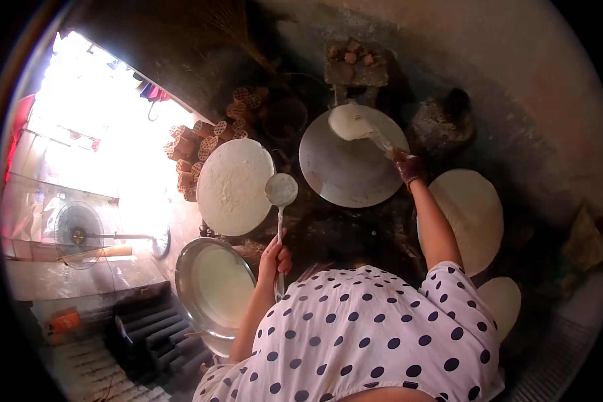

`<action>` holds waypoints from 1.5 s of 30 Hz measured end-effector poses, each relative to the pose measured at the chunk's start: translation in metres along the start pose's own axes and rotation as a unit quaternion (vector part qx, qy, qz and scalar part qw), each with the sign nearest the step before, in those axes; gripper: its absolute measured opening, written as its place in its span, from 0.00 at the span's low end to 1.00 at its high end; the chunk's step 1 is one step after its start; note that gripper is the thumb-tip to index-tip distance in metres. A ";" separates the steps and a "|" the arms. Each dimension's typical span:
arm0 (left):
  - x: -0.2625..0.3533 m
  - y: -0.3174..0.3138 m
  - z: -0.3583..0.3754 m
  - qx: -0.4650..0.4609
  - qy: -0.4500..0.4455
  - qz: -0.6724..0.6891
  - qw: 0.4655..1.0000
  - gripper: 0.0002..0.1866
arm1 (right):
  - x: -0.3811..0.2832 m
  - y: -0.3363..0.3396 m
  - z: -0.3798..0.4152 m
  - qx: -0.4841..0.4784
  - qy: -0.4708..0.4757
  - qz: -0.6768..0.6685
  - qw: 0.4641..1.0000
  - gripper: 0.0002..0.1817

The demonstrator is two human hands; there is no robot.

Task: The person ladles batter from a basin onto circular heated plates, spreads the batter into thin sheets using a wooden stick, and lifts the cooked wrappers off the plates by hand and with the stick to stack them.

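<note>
My left hand point(274, 260) is closed round the handle of a metal ladle point(281, 190), whose bowl is coated with pale liquid. The ladle's bowl overlaps the right edge of a round surface covered in a white layer point(234, 191). Over a round grey griddle point(350, 175), my right hand point(409, 167), in a dark glove, grips a pale, round-headed paddle point(350, 122) by its translucent-looking handle. The paddle's head lies over the griddle's far edge. A metal basin point(183, 281) of pale liquid stands beside my left forearm.
Perforated cylindrical briquettes point(197, 144) are stacked at the back left. Behind the griddle is a block stand with brown lumps point(356, 60). Large pale discs point(472, 221) lie to the right, under and beside my arm. A fan point(80, 233) is at the far left.
</note>
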State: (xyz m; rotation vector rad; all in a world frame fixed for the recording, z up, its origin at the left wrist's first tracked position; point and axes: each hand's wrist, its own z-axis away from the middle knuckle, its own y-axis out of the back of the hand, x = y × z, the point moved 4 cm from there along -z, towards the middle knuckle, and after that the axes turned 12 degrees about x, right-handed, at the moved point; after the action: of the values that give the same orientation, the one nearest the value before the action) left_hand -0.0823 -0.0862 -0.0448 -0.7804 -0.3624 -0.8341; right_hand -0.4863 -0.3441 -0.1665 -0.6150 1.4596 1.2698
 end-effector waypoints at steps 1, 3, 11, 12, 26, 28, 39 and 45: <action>0.000 0.000 0.001 0.003 0.000 -0.002 1.000 0.20 | -0.011 -0.004 0.008 -0.002 -0.002 -0.002 1.000 0.24; -0.001 0.000 0.002 0.018 0.005 0.008 1.000 0.20 | -0.031 -0.017 0.023 -0.015 0.022 0.220 0.975 0.23; 0.003 -0.005 -0.003 0.005 0.016 0.031 0.999 0.19 | 0.001 -0.004 0.004 -0.061 -0.094 -0.051 0.992 0.19; 0.002 -0.004 -0.003 0.013 0.014 0.032 0.999 0.20 | -0.041 0.015 0.017 0.011 -0.014 0.174 0.985 0.18; 0.002 -0.006 -0.010 0.046 0.044 0.051 0.997 0.20 | -0.004 -0.035 0.008 -0.095 0.065 0.234 0.965 0.22; 0.001 -0.004 -0.010 0.049 0.048 0.057 0.996 0.20 | -0.017 -0.028 0.025 -0.172 0.046 0.223 0.958 0.24; -0.002 -0.005 -0.008 0.065 0.040 0.074 0.994 0.18 | -0.023 -0.032 0.025 -0.178 0.087 0.249 0.948 0.21; -0.008 0.002 -0.003 0.061 0.040 0.065 0.995 0.18 | 0.036 -0.031 -0.026 -0.222 0.094 0.110 0.964 0.22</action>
State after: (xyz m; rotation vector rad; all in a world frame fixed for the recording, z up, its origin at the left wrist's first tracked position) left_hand -0.0860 -0.0836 -0.0529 -0.6468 -0.2857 -0.7130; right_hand -0.4801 -0.3682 -0.2141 -0.9091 1.4307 1.7782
